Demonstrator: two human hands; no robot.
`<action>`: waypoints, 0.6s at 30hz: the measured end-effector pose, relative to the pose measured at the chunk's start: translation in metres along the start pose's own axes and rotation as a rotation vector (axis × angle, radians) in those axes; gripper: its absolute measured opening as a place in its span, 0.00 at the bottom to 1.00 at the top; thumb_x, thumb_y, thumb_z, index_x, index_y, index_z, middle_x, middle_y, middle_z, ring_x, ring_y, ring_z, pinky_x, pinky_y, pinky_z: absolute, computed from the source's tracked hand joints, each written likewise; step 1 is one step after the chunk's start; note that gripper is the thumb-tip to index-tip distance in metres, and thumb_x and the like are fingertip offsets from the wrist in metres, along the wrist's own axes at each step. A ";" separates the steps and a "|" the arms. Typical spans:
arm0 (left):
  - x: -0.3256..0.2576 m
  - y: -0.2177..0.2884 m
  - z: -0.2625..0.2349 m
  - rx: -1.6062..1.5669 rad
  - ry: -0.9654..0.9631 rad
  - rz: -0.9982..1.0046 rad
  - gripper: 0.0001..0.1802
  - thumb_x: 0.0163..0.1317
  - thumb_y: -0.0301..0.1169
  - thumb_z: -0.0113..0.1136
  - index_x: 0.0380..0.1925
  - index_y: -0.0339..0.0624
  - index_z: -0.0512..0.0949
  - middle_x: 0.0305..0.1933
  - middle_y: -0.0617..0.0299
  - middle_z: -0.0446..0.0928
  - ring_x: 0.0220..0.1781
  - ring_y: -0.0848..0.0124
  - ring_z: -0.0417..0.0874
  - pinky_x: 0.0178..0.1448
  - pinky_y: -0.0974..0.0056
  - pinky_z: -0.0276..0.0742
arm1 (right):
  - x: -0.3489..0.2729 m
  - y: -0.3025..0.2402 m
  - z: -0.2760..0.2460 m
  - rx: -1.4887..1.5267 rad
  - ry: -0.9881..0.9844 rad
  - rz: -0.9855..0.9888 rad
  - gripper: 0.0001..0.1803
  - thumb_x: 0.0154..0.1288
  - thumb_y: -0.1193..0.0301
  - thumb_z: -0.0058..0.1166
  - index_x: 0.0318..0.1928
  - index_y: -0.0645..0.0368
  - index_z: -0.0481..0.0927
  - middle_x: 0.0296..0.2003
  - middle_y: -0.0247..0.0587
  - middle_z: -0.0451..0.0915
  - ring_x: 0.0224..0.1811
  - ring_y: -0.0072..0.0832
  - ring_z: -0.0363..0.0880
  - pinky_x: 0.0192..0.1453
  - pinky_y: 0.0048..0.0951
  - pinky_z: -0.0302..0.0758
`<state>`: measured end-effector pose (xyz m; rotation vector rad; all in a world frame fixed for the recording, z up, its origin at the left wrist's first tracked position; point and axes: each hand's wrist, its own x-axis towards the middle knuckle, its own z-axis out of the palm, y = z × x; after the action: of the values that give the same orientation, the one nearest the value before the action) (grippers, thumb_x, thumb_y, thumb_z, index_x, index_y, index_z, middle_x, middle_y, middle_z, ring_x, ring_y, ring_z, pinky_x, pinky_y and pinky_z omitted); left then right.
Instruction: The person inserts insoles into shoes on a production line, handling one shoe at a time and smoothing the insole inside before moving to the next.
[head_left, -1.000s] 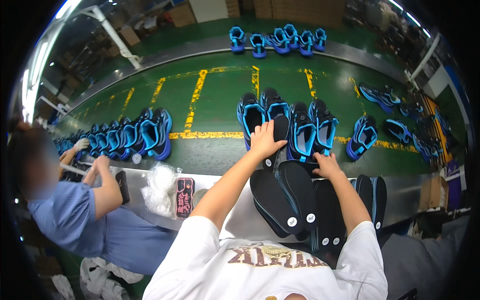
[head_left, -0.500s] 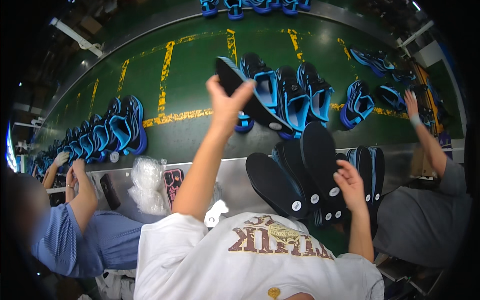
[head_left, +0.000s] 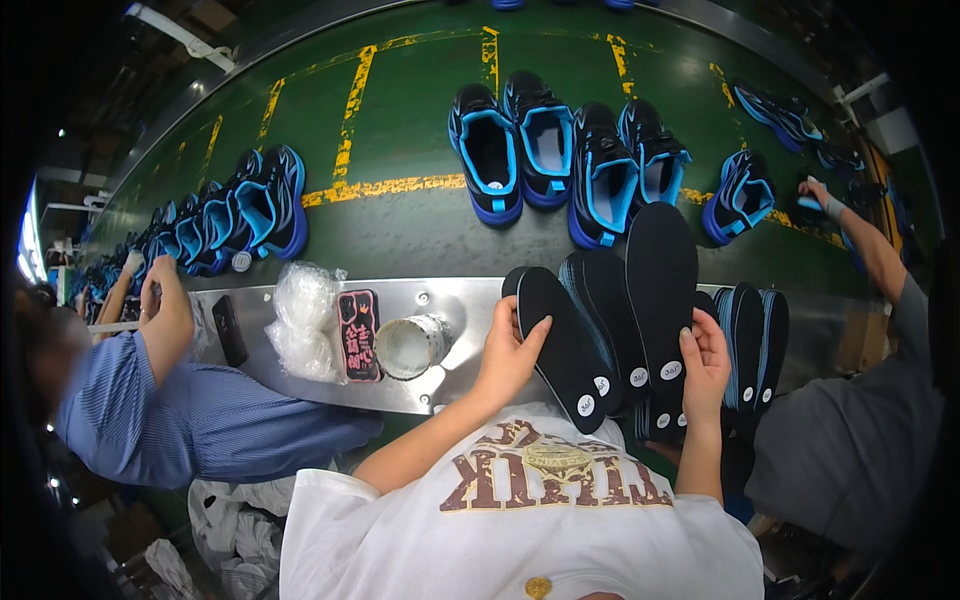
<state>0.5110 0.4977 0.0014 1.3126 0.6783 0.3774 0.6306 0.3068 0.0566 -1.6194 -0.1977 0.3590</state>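
Left hand (head_left: 508,355): clamped on a black insole (head_left: 562,345), thumb on top, fingers curled over its near edge.
Right hand (head_left: 706,365): closed on the lower end of a taller black insole (head_left: 660,290), fingers wrapped round its right edge.
Insoles, location: both at the front of a fanned stack of black insoles (head_left: 610,330), on the metal ledge (head_left: 440,310) along the near edge of the green conveyor (head_left: 400,130), just in front of the person's chest.
Long axis, left one: tilted, toe up and left toward the belt, heel with round white sticker down and right.
Long axis, right one: near upright, toe toward the belt, heel in the hand.
Faces: flat dark side up; can't tell top from underside at this range.
Across the belt: four black-and-blue shoes (head_left: 570,160), openings facing this way, just beyond the insole toes.
Risk 1: fan is loose and overlapping; pulling one could drag its neighbours off the ledge.
Risk 2: left grip is near one end only; insole looks floppy, could fold or slip.
Risk 3: white tub (head_left: 408,345) sits close left of the left hand; an elbow swing could knock it.
Others: person in blue sleeve (head_left: 190,420) on the left, person in grey (head_left: 850,440) on the right reaching onto the belt; both well apart from the stack.
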 end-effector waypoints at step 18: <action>0.016 0.076 -0.033 1.107 0.035 0.057 0.16 0.57 0.39 0.54 0.21 0.36 0.72 0.18 0.54 0.74 0.19 0.58 0.74 0.28 0.58 0.69 | -0.038 0.019 0.032 -0.764 -0.213 -0.408 0.17 0.49 0.72 0.57 0.42 0.64 0.75 0.43 0.46 0.69 0.43 0.41 0.68 0.47 0.35 0.67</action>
<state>0.5105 0.5506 0.0673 2.3738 0.9248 0.0350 0.5828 0.3221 0.0399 -2.2212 -0.8984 0.1362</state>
